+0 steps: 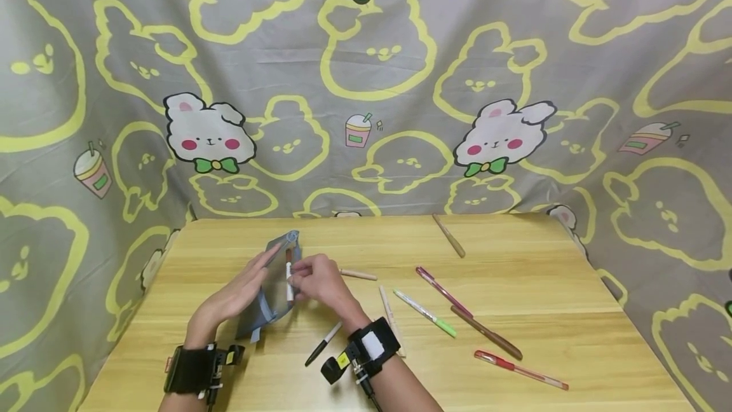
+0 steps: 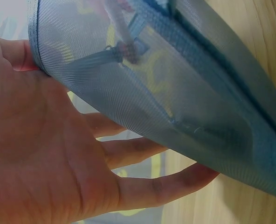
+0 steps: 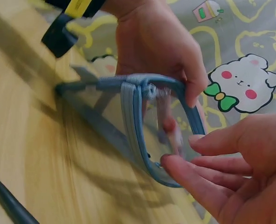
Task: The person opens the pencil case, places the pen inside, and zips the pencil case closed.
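Note:
My left hand (image 1: 240, 291) holds a blue-grey mesh pencil case (image 1: 251, 326) tilted up on the left of the table. Its thumb hooks over the case's rim, while the other fingers (image 2: 166, 189) reach along the outside of the mesh (image 2: 124, 107). A white marker with brown-red ends (image 1: 289, 285) lies inside, at the zipped mouth (image 3: 137, 107). At that mouth is my right hand (image 1: 320, 281), its thumb and forefinger spread apart beside the marker's end. Fingertips of the right hand (image 3: 168, 161) touch or nearly touch the rim.
Near my right wrist lies a black pen (image 1: 323, 343). Farther right are pale sticks or pens (image 1: 391, 320), a green-capped marker (image 1: 426, 313), a magenta pen (image 1: 443, 290), brown pens (image 1: 486, 332) and a red pen (image 1: 520, 369). A patterned curtain (image 1: 394, 107) hangs behind the table.

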Demonstrator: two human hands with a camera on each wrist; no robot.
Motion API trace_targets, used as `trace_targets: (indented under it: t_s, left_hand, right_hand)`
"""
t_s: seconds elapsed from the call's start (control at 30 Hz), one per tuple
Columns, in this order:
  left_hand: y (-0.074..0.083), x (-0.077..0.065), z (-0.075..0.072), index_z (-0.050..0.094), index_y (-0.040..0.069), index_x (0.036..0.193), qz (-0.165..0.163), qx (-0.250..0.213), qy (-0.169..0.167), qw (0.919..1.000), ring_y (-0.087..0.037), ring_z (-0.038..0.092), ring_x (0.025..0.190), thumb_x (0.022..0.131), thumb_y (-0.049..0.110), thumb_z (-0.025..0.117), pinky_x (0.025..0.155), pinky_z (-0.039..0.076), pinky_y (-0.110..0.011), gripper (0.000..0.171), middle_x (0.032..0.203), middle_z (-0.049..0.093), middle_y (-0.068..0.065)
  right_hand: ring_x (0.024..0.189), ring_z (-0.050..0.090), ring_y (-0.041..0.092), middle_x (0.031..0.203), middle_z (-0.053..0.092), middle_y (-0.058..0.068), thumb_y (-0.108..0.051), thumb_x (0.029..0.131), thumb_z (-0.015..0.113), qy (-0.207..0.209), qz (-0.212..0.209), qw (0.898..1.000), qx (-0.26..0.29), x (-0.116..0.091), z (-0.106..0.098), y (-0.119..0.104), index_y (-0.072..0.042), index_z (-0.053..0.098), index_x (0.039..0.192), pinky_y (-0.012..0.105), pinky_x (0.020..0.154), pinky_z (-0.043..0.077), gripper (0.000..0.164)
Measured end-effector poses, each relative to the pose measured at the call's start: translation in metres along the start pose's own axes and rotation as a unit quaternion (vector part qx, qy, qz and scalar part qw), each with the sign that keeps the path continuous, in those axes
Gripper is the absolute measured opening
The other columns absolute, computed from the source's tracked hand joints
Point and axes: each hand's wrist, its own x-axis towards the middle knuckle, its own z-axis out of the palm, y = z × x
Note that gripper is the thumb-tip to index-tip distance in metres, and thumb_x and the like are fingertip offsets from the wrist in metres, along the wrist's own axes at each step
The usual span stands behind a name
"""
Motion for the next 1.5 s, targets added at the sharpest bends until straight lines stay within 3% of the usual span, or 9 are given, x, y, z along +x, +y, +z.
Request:
trace_targets:
  t_s: [0.2,0.43,0.7,0.87,1.0,1.2,1.37,1.5]
  left_hand:
    - [-0.003,-0.002,-0.001,0.015,0.000,0.163,-0.007,0.003,0.002,1.0000,-0.058,0.011,0.148,0.112,0.020,0.018,0.112,0.013,-0.078,0.055,0.163,0.013,-0.035]
    - [-0.005,-0.002,-0.002,0.016,-0.001,0.163,-0.001,0.001,0.001,1.0000,-0.057,0.012,0.148,0.113,0.020,0.019,0.112,0.013,-0.077,0.055,0.164,0.014,-0.034]
    - [-0.004,-0.001,-0.003,0.016,0.000,0.163,-0.007,-0.003,-0.002,1.0000,-0.055,0.009,0.150,0.113,0.023,0.020,0.113,0.011,-0.076,0.055,0.164,0.012,-0.033]
    - [-0.002,0.000,-0.004,0.017,0.003,0.164,-0.018,-0.001,-0.004,0.9998,-0.054,0.009,0.150,0.113,0.022,0.021,0.113,0.012,-0.076,0.055,0.165,0.012,-0.032]
    - [-0.002,0.000,-0.004,0.017,0.004,0.164,-0.022,-0.001,-0.004,0.9998,-0.054,0.009,0.151,0.112,0.022,0.022,0.114,0.012,-0.075,0.055,0.165,0.012,-0.031]
    - [-0.001,0.002,-0.003,0.017,0.004,0.164,-0.020,0.002,-0.004,0.9998,-0.054,0.009,0.151,0.112,0.021,0.021,0.114,0.012,-0.075,0.055,0.166,0.012,-0.031]
    - [-0.001,0.002,-0.002,0.016,0.003,0.164,-0.018,0.002,-0.005,0.9998,-0.054,0.009,0.151,0.112,0.022,0.019,0.114,0.012,-0.075,0.055,0.166,0.012,-0.031]
    - [-0.001,0.000,-0.001,0.016,0.002,0.164,-0.010,0.005,-0.005,0.9999,-0.055,0.009,0.150,0.112,0.023,0.019,0.113,0.011,-0.076,0.055,0.166,0.012,-0.031]
  right_hand:
    - [0.083,0.075,0.021,0.098,0.076,0.012,0.000,0.097,0.066,-0.022,-0.015,0.999,0.032,-0.001,0.001,0.003,0.007,0.068,0.124,0.035,0.071,0.062,0.027]
    - [0.084,0.070,0.011,0.098,0.075,0.004,-0.008,0.095,0.069,-0.012,-0.071,0.995,-0.062,-0.006,-0.008,0.004,-0.003,0.075,0.115,0.023,0.074,0.056,0.021]
    - [0.091,0.068,0.017,0.103,0.074,0.004,-0.006,0.097,0.069,-0.038,-0.113,0.985,-0.126,-0.019,-0.027,0.006,-0.004,0.075,0.116,0.025,0.078,0.054,0.020]
    - [0.097,0.067,0.019,0.109,0.074,0.009,-0.005,0.095,0.071,-0.089,-0.138,0.969,-0.184,-0.028,-0.039,0.009,-0.002,0.075,0.115,0.028,0.085,0.054,0.020]
    - [0.106,0.068,0.020,0.113,0.075,0.005,-0.011,0.095,0.075,-0.126,-0.139,0.955,-0.228,-0.035,-0.045,0.013,-0.005,0.076,0.116,0.033,0.093,0.055,0.022]
    - [0.111,0.065,0.014,0.112,0.071,-0.005,-0.009,0.091,0.078,-0.154,-0.144,0.938,-0.276,-0.041,-0.052,0.020,-0.011,0.078,0.111,0.029,0.095,0.052,0.019]
    - [0.113,0.060,0.009,0.115,0.070,-0.009,-0.006,0.083,0.083,-0.179,-0.158,0.917,-0.319,-0.044,-0.052,0.031,-0.016,0.080,0.108,0.026,0.098,0.048,0.027]
    - [0.110,0.057,0.006,0.113,0.068,-0.013,-0.009,0.079,0.087,-0.180,-0.160,0.904,-0.353,-0.047,-0.050,0.038,-0.021,0.081,0.104,0.026,0.099,0.045,0.028]
